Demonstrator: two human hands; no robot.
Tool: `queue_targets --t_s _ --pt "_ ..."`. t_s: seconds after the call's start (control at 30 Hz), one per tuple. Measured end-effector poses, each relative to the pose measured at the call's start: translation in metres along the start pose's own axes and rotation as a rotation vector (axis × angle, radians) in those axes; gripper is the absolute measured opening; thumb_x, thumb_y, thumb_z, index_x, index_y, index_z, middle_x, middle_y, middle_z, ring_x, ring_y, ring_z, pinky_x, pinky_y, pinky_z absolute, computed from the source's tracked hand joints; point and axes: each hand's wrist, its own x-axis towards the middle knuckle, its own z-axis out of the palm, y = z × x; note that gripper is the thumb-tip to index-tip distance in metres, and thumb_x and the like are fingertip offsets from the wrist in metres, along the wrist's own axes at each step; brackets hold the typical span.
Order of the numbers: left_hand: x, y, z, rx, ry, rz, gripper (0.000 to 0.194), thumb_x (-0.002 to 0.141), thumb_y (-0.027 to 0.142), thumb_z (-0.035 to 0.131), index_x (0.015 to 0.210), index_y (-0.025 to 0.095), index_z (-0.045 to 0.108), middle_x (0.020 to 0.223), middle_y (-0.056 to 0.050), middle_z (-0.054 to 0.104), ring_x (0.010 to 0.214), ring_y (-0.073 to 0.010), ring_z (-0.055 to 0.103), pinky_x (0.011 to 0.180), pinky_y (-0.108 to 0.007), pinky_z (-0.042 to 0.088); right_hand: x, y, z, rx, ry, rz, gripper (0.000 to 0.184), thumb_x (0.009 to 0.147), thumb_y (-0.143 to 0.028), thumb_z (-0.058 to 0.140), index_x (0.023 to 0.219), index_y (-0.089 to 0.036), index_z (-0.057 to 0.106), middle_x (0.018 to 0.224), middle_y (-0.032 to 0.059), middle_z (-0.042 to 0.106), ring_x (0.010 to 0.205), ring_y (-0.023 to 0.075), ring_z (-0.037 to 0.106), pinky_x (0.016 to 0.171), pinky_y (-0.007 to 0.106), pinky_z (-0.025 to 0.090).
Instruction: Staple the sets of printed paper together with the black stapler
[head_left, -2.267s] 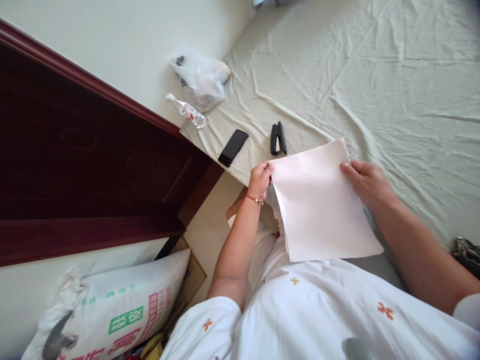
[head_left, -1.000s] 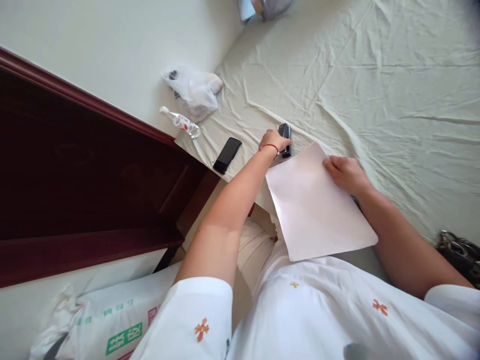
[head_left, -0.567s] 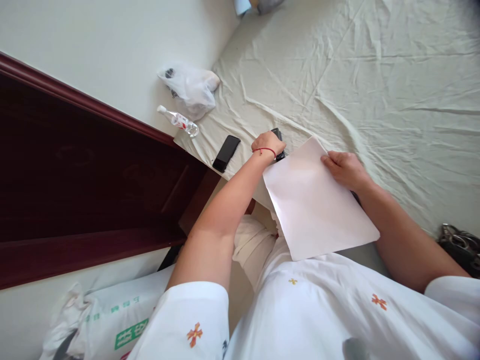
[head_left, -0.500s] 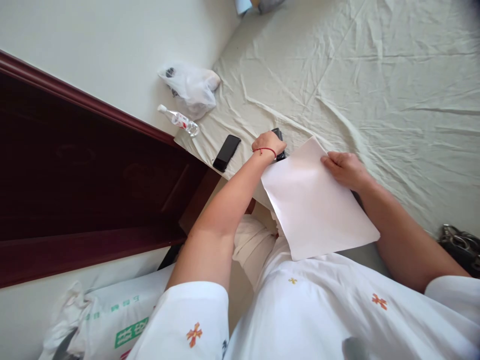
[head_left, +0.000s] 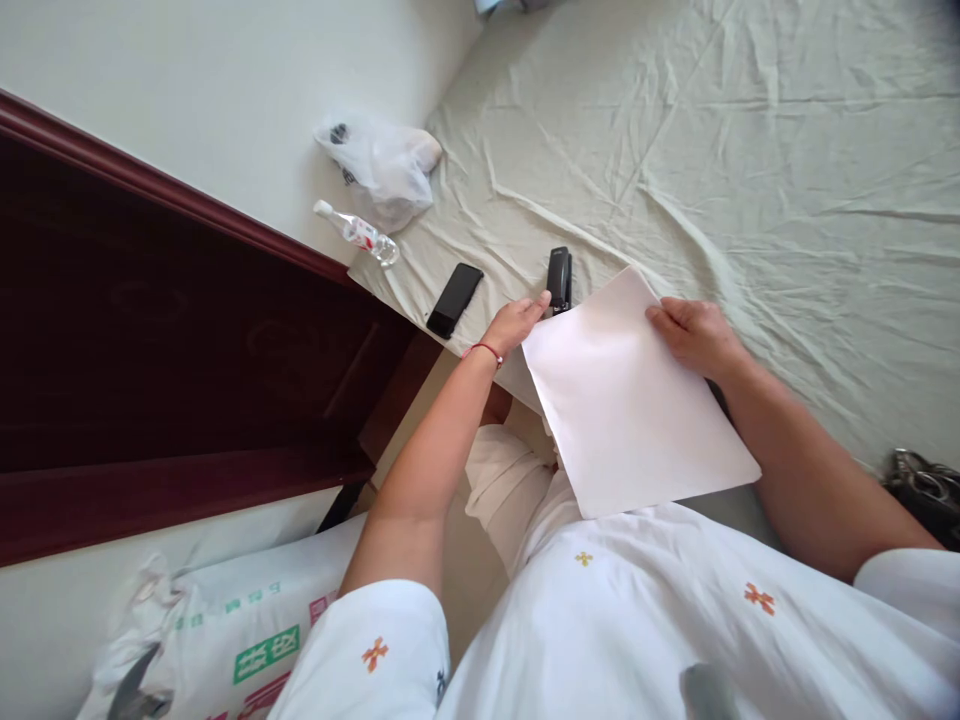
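My right hand (head_left: 694,335) grips the top right edge of a stack of white paper sheets (head_left: 630,400), held tilted above my lap and the bed's edge. My left hand (head_left: 517,320) has its fingers stretched out and holds nothing. Its fingertips reach the near end of a black stapler (head_left: 559,280), which lies on the pale green bed sheet (head_left: 750,150) just beyond the paper's top left corner. A red string bracelet circles my left wrist.
A black phone (head_left: 455,298) lies left of the stapler near the bed corner. A small water bottle (head_left: 358,232) and a white plastic bag (head_left: 382,165) sit by the wall. There is dark wooden furniture (head_left: 187,330) at left, a printed sack (head_left: 225,640) below and a dark metal object (head_left: 922,485) at far right.
My left hand released the paper, reached over and covered the stapler, then drew back so the stapler shows again. My right hand kept hold of the sheets.
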Motion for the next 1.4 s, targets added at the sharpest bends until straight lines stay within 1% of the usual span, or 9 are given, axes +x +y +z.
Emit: queue_targets --t_s 0.2,0.4,0.57,0.67,0.77,0.93,1.1,1.23,1.4 --pt "-0.009 -0.011 -0.009 0.234 -0.066 0.18 0.036 0.09 0.051 0.064 0.084 0.017 0.076 0.093 -0.007 0.067 0.098 -0.0202 0.057 0.094 -0.03 0.043 -0.006 0.0 -0.003 0.078 -0.023 -0.016 0.042 0.098 -0.052 0.047 0.068 -0.025 0.035 0.063 0.0011 0.047 0.062 0.0174 0.045 0.063 0.034 0.035" --pt "-0.017 -0.017 -0.018 0.01 -0.241 -0.004 0.042 0.075 0.055 0.077 0.082 0.016 0.067 0.078 0.0 0.062 0.074 -0.0127 0.05 0.069 -0.026 0.036 -0.002 0.0 -0.001 0.043 -0.021 0.018 0.044 0.099 -0.053 0.046 0.066 -0.026 0.035 0.06 0.0022 0.048 0.063 0.0189 0.046 0.061 0.034 0.035" --pt "-0.013 -0.018 -0.008 -0.189 -0.06 -0.161 0.023 0.068 0.027 0.084 0.079 0.013 0.069 0.072 -0.001 0.065 0.07 -0.0111 0.053 0.069 -0.024 0.038 0.003 0.001 0.0 -0.015 0.007 0.06 0.045 0.099 -0.047 0.049 0.063 -0.025 0.034 0.06 0.0025 0.05 0.062 0.0187 0.047 0.063 0.035 0.034" --pt "-0.011 -0.015 -0.002 -0.278 -0.047 -0.181 0.026 0.069 0.018 0.083 0.093 0.013 0.074 0.062 0.003 0.058 0.058 -0.0081 0.044 0.062 -0.024 0.035 0.004 0.0 0.0 -0.01 0.02 0.078 0.042 0.099 -0.039 0.049 0.063 -0.025 0.034 0.06 0.0015 0.049 0.061 0.0175 0.045 0.063 0.034 0.033" --pt "-0.009 -0.015 0.003 -0.322 -0.041 -0.171 0.031 0.071 0.014 0.081 0.103 0.013 0.078 0.06 0.004 0.058 0.056 -0.0073 0.043 0.062 -0.023 0.038 0.003 -0.001 0.0 -0.001 0.044 0.088 0.041 0.099 -0.035 0.049 0.062 -0.024 0.033 0.058 0.0001 0.045 0.059 0.0162 0.043 0.062 0.033 0.032" --pt "-0.007 -0.02 0.01 -0.387 0.022 -0.171 0.023 0.073 0.014 0.082 0.096 0.011 0.08 0.092 -0.007 0.078 0.08 -0.0129 0.064 0.081 -0.026 0.05 0.003 -0.004 0.0 -0.015 0.07 0.106 0.042 0.098 -0.032 0.05 0.061 -0.024 0.032 0.057 -0.0008 0.043 0.058 0.015 0.041 0.062 0.032 0.031" --pt "-0.01 -0.017 0.013 -0.412 0.061 -0.195 0.012 0.081 0.013 0.077 0.093 0.011 0.079 0.084 -0.004 0.077 0.075 -0.0111 0.062 0.08 -0.025 0.05 0.004 -0.005 0.001 -0.037 0.076 0.099 0.041 0.097 -0.031 0.05 0.06 -0.024 0.034 0.057 0.0 0.046 0.059 0.0157 0.042 0.063 0.032 0.03" --pt "-0.015 -0.007 0.013 -0.441 0.1 -0.248 0.004 0.086 0.006 0.07 0.088 0.009 0.071 0.065 0.001 0.064 0.059 -0.0066 0.05 0.064 -0.021 0.042 0.004 -0.006 0.002 -0.051 0.08 0.124 0.041 0.098 -0.032 0.049 0.06 -0.024 0.034 0.059 0.0005 0.048 0.061 0.016 0.043 0.064 0.032 0.031" --pt "-0.017 0.009 0.016 -0.408 0.14 -0.333 0.016 0.089 0.001 0.062 0.086 0.014 0.053 0.054 0.008 0.046 0.043 -0.0035 0.035 0.046 -0.021 0.019 0.005 -0.006 0.002 -0.074 0.086 0.128 0.041 0.099 -0.032 0.05 0.06 -0.025 0.035 0.059 0.0007 0.048 0.063 0.0174 0.044 0.065 0.032 0.031"
